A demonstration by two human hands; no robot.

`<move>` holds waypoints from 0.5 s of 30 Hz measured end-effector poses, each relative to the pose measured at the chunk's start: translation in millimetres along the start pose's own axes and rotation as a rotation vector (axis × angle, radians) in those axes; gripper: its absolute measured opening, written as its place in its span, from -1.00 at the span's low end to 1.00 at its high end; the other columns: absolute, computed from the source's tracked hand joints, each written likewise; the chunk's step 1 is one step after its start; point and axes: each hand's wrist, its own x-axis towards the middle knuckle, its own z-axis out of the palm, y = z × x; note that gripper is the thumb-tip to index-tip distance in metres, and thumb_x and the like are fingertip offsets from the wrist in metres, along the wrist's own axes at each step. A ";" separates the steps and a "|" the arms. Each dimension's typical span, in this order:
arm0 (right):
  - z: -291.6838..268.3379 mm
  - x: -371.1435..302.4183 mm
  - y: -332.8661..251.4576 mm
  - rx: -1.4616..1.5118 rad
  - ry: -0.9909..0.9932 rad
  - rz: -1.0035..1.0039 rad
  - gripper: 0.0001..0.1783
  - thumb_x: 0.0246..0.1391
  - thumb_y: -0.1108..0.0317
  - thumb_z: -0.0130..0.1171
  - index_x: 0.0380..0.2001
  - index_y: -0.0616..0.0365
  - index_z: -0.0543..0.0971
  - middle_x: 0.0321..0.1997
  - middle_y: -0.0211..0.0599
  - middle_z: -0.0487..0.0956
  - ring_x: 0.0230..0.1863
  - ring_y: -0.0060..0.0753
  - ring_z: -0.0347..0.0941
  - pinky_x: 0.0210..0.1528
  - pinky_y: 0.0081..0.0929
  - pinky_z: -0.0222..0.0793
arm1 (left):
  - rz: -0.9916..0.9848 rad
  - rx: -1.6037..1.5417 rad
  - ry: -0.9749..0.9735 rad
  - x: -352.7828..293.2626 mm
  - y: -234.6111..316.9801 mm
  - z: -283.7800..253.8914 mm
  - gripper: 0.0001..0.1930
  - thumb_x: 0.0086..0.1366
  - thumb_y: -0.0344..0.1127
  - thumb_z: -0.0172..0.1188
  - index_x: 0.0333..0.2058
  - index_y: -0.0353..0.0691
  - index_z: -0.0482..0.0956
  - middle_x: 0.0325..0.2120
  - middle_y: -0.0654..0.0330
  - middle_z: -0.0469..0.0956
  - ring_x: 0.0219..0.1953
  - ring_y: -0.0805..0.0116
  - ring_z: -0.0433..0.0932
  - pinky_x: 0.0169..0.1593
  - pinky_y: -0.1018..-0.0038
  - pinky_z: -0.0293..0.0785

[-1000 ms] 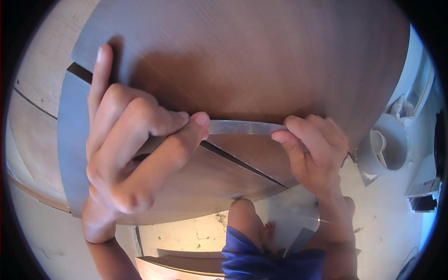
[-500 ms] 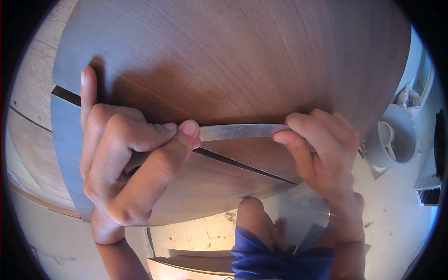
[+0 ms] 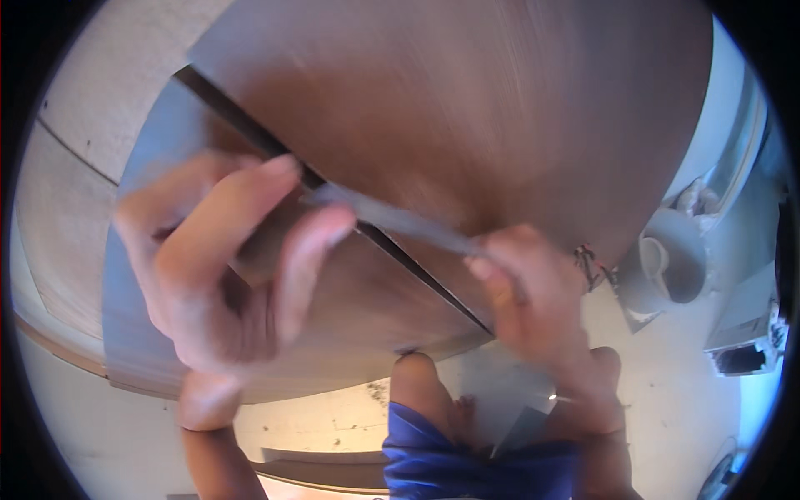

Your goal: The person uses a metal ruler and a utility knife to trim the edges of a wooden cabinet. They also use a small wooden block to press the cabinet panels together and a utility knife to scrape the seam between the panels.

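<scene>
A thin, flat grey strip, blurred by motion, slants over a large brown wood-grain panel. Its near right end is pinched in my right hand, between thumb and curled fingers. My left hand is beside the far left end of the strip, thumb and forefinger apart, not gripping it. Just below the strip a narrow dark slot runs diagonally across the panel, partly covered by the left fingertips. Whether the strip touches the slot's edge I cannot tell.
On the right stands a grey bucket with a pale handled thing in it, near a grey box-like object. Pale boards lie at the left. My knee is close to the panel's near edge.
My left thumb and forefinger have parted and let go of the strip's left end. The strip has tilted, its right end lower, with the right hand. The panel appears turned in view.
</scene>
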 end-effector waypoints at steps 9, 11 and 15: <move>67.5 -49.4 -66.8 -0.008 0.196 0.107 -0.55 0.10 0.64 0.43 0.07 0.17 0.66 0.02 -0.14 0.48 -0.23 -0.32 0.54 -0.24 -0.49 0.47 | -0.669 -0.426 0.009 -26.6 39.8 -27.3 -0.61 0.32 -0.57 0.38 0.11 -0.38 0.58 -0.31 0.17 0.68 -0.40 0.56 0.58 -0.27 0.61 0.54; 83.5 -46.7 -66.9 -0.008 0.238 0.121 -0.51 0.05 0.62 0.48 0.09 0.16 0.67 0.01 -0.14 0.48 -0.22 -0.30 0.56 -0.22 -0.46 0.49 | -0.633 -0.471 -0.033 -15.8 22.0 -29.0 -0.58 0.33 -0.59 0.35 0.16 -0.34 0.58 -0.42 0.28 0.59 -0.41 0.66 0.51 -0.29 0.68 0.42; 119.1 -50.6 -57.1 -0.050 0.345 0.179 -0.50 0.01 0.61 0.51 0.05 0.20 0.63 -0.01 -0.14 0.56 -0.29 -0.36 0.52 -0.33 -0.50 0.44 | -0.482 -0.446 -0.025 0.2 2.9 -26.4 -0.62 0.36 -0.59 0.32 0.13 -0.34 0.55 -0.41 0.30 0.58 -0.36 0.67 0.50 -0.29 0.72 0.34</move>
